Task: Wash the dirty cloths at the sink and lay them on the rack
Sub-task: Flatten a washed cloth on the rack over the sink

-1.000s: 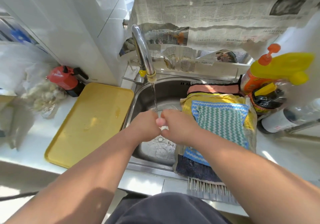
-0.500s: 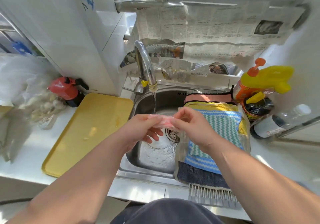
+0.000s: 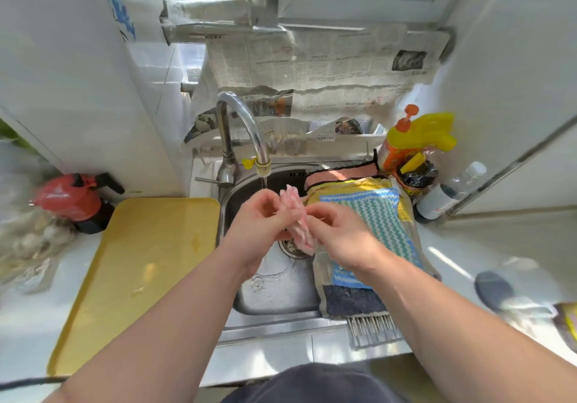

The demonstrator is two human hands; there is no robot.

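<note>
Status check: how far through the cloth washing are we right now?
Done: several cloths lie on the rack, with the teal zigzag cloth on top of a yellow cloth and a dark blue cloth. In hand: the left hand and right hand both grip a pink cloth over the sink, with the tap running. Left: probably finish it and lay it on the rack. No other unwashed cloth shows.

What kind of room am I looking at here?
Probably a home kitchen: a steel sink with a running tap, a pump bottle beside it, and a pink cloth held over it.
</note>
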